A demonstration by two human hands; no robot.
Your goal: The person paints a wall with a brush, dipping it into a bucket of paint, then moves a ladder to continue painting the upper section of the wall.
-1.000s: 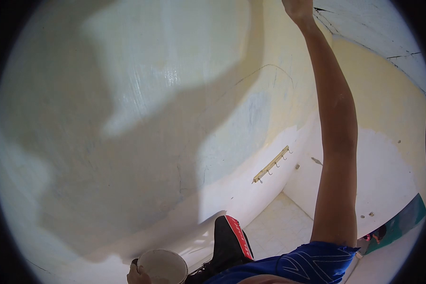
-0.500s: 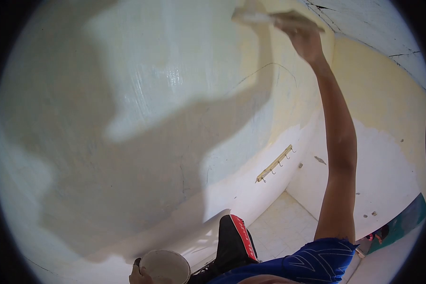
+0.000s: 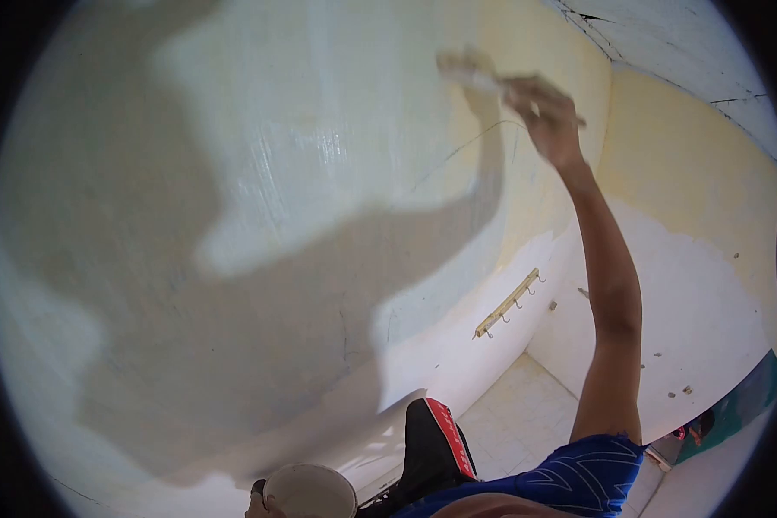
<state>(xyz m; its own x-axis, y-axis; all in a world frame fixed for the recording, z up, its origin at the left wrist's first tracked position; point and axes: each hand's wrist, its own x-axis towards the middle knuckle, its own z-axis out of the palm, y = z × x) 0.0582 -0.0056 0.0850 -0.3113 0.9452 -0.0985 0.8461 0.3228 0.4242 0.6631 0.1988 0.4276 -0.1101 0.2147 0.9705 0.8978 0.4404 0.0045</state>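
Note:
High against the wall, my right hand (image 3: 544, 116) is closed around the handle of a paintbrush (image 3: 468, 71). The brush head points left, over the border between the pale wet paint and the yellowish wall (image 3: 527, 52); motion blurs it slightly. Low in the view, my left hand (image 3: 262, 504) grips the near-left rim of a white bucket (image 3: 321, 470), fingers over the edge. Pale liquid shows inside the bucket. Shiny wet streaks mark the painted wall (image 3: 276, 173) left of the brush.
A hook rail (image 3: 507, 304) is fixed to the lower white wall. The side wall (image 3: 682, 285) meets this one at a corner on the right, below the ceiling (image 3: 673, 43). Tiled floor (image 3: 518, 414) lies below, beside my leg (image 3: 432, 440). My shadow covers much of the wall.
My right hand has moved down the wall with the paintbrush, its arm bending a little more. My left hand still holds the bucket, and the view has shifted slightly.

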